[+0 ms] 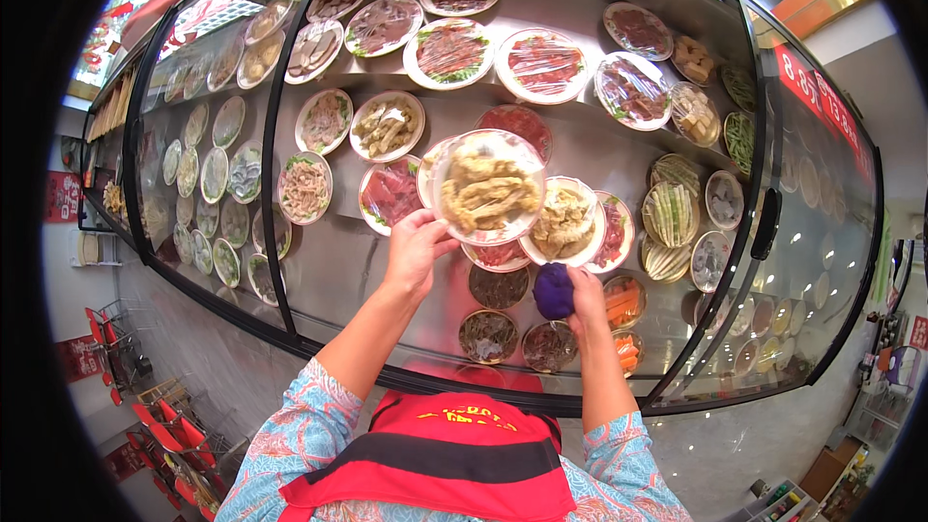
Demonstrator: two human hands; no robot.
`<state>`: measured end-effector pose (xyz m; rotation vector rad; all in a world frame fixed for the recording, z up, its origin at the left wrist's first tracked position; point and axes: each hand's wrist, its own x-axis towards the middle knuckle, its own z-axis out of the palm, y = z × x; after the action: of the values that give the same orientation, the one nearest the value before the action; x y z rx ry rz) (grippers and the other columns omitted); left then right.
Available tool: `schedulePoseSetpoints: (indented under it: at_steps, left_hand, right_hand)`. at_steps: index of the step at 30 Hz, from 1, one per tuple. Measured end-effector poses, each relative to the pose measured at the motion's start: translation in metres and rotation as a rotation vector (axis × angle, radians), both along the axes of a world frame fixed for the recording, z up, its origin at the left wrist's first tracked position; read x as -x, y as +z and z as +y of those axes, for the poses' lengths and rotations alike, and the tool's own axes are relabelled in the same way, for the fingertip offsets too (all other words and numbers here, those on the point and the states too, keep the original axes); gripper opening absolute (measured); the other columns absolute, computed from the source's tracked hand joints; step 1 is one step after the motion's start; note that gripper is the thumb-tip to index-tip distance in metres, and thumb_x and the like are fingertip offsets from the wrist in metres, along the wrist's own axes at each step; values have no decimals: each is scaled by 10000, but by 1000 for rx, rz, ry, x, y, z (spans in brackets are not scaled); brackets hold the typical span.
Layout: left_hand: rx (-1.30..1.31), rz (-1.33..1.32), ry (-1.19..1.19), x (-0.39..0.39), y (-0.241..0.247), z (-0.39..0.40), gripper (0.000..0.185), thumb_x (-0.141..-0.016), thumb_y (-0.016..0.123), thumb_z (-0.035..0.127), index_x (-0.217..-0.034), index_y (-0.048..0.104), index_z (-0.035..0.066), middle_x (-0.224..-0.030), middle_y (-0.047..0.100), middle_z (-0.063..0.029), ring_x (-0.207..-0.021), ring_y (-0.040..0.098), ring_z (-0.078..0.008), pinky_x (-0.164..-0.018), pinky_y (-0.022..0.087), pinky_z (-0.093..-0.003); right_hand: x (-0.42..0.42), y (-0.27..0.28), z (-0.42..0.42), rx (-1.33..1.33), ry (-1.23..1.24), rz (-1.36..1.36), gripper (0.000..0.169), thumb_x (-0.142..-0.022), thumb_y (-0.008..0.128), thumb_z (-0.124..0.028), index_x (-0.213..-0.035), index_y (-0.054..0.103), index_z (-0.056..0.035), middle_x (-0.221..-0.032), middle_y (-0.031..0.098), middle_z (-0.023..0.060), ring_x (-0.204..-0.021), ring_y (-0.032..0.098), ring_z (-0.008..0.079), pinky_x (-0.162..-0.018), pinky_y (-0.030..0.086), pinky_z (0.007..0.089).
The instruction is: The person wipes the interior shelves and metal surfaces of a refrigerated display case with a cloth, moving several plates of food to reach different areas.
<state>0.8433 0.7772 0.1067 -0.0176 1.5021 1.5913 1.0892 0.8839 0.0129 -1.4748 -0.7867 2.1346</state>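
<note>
My left hand [419, 250] grips the near-left rim of a round plate of fried, battered-looking pieces [489, 192], raised above other plates in a glass-fronted display cabinet. In my right hand [586, 293] is a bunched purple cloth [553, 291], at the near rim of a second plate with similar pale food [565, 221]. Whether those fingers also hold that rim I cannot tell. Film-covered plates of red meat lie around them, one at the left [392, 196] and one partly hidden at the right [615, 230].
More wrapped plates of meat [448, 52] stand on the upper steel shelf. Lower down are bowls of dark food [489, 336] and orange sticks [624, 302]. Black-framed glass doors [279, 159] flank the opening, with a black handle [766, 225] at right. Red-seated chairs [174, 435] stand lower left.
</note>
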Motion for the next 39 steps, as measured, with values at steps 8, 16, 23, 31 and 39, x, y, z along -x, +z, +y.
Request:
schedulePoseSetpoints:
  at_steps: [8,16,23,31,39]
  left_hand:
    - [203,-2,-220,-29,-33,133,82,-798,548,0,-861,584,-37,-845,628,-118,-733,635,-199,-621,544,-264]
    - [355,93,-447,-25,-64,223,135,-751,599,-34,-850,603,-126,-878,628,-164,-637,641,-225,-480,560,-283]
    - [364,247,-494,-15,-93,247,92,-767,593,-32,-851,613,-64,-841,625,-150,-684,628,-242,-510,550,-320]
    - [457,731,-649,1,-77,220,248,-815,582,63,-1029,622,-56,-928,652,-130,-845,621,-177,-759,503,-313]
    - [135,781,11,44,29,-67,139,-886,541,35,-977,637,-8,-915,643,-50,-878,599,-124,-807,470,-249]
  right_hand:
    - [10,-8,2,-24,-18,-39,195,-842,611,-125,-968,643,20,-867,645,44,-752,598,127,-701,475,263]
    - [-19,4,-5,93,56,24,152,-837,609,-115,-901,653,16,-805,645,34,-681,590,104,-625,465,239]
    - [-21,2,1,74,72,-3,165,-835,620,-115,-920,657,22,-827,657,41,-689,600,106,-642,472,240]
    - [-5,-13,2,73,96,-2,183,-876,589,-164,-955,633,-5,-838,637,27,-684,588,104,-644,480,253]
    - [-15,35,-23,342,185,130,397,-938,535,-289,-1206,511,3,-1080,619,99,-913,636,216,-781,532,352]
